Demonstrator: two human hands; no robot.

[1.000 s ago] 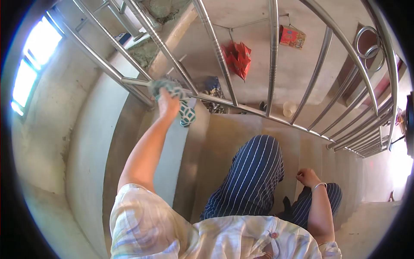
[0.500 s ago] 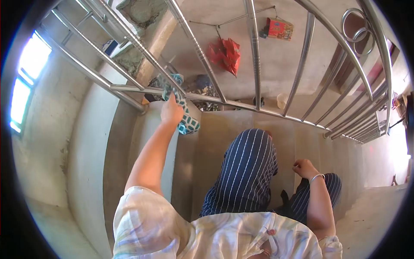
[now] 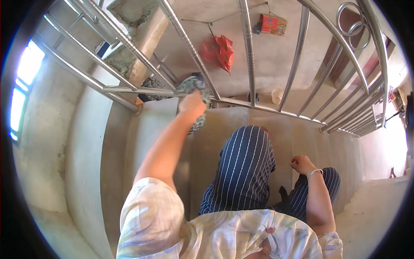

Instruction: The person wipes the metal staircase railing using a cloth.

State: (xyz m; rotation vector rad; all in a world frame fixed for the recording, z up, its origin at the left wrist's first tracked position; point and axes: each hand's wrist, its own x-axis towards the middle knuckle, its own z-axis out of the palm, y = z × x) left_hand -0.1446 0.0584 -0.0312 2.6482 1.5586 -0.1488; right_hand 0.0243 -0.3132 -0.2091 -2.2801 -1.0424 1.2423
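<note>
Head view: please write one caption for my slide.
Left hand holding a patterned cloth at the lower bar of a metal stair railing.

- Head-worn, looking forward and steeply down over the shirt (image 3: 224,235) and striped trousers (image 3: 243,168).
- Facing the metal railing (image 3: 248,52) and the wall (image 3: 278,60) behind it.
- Near to the shirt, farther from the metal railing, well back from the wall.

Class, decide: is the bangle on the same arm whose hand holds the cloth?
No, the bangle is worn just behind the right hand, while the left hand holds the patterned cloth.
</note>
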